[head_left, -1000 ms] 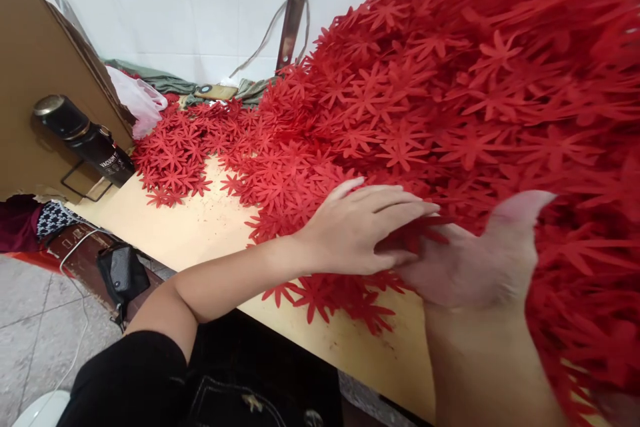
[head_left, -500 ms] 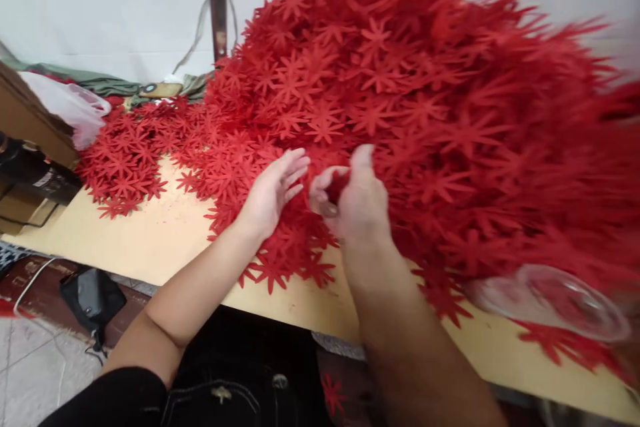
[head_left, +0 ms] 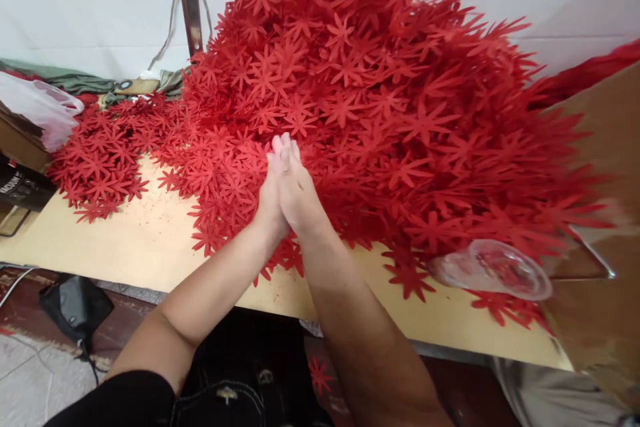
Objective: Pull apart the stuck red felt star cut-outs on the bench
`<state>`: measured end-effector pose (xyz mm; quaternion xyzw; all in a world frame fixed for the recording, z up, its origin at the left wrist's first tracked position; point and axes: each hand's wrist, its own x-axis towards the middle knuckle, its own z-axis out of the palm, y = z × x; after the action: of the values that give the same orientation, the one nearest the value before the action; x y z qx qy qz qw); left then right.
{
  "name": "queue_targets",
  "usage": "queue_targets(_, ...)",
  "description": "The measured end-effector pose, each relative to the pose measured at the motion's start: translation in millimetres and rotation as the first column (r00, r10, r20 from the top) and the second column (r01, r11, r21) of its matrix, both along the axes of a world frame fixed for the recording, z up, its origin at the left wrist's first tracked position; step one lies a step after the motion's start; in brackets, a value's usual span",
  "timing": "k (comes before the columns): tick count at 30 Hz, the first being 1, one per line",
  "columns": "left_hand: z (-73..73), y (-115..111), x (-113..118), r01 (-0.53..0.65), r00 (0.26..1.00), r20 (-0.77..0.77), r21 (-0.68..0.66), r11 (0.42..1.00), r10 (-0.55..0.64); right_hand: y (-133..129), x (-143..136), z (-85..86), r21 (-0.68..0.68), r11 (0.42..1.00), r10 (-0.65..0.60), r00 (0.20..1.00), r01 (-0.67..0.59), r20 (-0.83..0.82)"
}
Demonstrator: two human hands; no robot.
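My left hand [head_left: 269, 203] and my right hand [head_left: 299, 193] meet palm to palm in front of a large heap of red flower-shaped cut-outs [head_left: 345, 87]. The fingers of both hands are stretched out and point away from me, up towards the heap. Nothing shows between the palms, though their inner sides are hidden. Thin cut-outs with several narrow petals lie around and beneath the hands. A smaller spread of them reaches to the left along the pale tabletop [head_left: 150, 233].
A clear plastic cup [head_left: 510, 270] lies on its side at the front right, near a cardboard box [head_left: 595, 293]. A white plastic bag [head_left: 45, 107] and a black vacuum box [head_left: 23, 187] are at the left. A dark upright bar [head_left: 190, 10] leans against the wall.
My hands were apart, the right one with curled fingers; they have come together palm to palm. The view has swung to the right, bringing the cardboard box into sight.
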<state>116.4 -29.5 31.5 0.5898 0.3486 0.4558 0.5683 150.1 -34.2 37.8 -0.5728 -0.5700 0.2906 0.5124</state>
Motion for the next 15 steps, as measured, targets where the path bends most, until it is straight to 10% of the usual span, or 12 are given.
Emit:
queue_targets(6, 19.4, -21.8, 5.5, 0.027, 0.916, 0.375, -0.408, 0.912, 0.140, 21.1, 19.4, 17.7, 0.108, 0.994, 0.001, 1.000, -0.004, 0.025)
queue_targets(11, 36.3, 6.8, -13.2, -0.009, 0.960, 0.265, -0.292, 0.956, 0.090, -4.2, 11.1, 13.0, 0.261, 0.948, 0.115, 0.959, -0.184, 0.258)
queue_targets(15, 25.4, 6.9, -14.1, -0.137, 0.924, 0.313, -0.269, 0.953, 0.221, -22.1, 2.9, 11.9, 0.146, 0.972, 0.184, 0.983, -0.185, 0.018)
